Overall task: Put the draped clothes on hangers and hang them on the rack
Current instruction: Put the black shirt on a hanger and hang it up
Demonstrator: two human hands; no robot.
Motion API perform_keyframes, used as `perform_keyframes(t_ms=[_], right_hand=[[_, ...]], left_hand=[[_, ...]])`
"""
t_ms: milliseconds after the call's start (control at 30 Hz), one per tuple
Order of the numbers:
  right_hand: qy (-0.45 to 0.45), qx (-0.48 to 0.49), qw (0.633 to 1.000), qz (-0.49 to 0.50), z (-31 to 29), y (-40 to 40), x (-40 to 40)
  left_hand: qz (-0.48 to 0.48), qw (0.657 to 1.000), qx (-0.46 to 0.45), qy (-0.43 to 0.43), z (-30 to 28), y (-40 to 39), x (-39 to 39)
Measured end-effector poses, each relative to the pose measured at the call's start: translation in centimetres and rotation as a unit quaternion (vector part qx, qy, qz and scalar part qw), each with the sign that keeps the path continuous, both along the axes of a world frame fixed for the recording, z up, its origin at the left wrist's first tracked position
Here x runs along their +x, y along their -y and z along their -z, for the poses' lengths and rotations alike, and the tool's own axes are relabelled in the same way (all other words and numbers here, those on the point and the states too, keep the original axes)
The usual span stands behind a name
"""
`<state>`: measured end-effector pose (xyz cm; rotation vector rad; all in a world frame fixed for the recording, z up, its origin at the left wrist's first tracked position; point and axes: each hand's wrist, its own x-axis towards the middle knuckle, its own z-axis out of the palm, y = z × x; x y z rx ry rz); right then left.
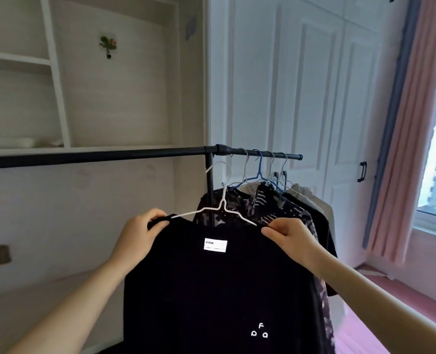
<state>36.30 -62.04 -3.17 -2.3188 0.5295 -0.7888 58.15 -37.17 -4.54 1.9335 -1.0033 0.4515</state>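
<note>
A black shirt [211, 290] with a white neck label is hanging on a white wire hanger [222, 208], held up in front of and below the black rack bar [97, 155]; the hanger's hook is sitting just under the bar, unhooked. The left hand [139, 236] is gripping the shirt's left shoulder, and the right hand [292, 238] is pinching the right shoulder. Behind, patterned and pale garments [283, 208] are hanging on hangers at the bar's right end, before white wardrobe doors [301, 85].
</note>
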Motion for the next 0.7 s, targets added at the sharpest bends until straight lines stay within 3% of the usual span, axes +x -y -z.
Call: perform_keyframes(t_ms=[467,700], right_hand=[[0.007,-0.077,0.990,0.116,-5.5,4.0,4.0],[0.017,-0.031,0.989,0.143,-9.0,4.6,9.1]], left_hand=[[0.031,0.996,-0.088,-0.009,-2.8,9.3,6.9],[0.039,0.995,-0.096,0.007,-4.6,12.3,12.9]])
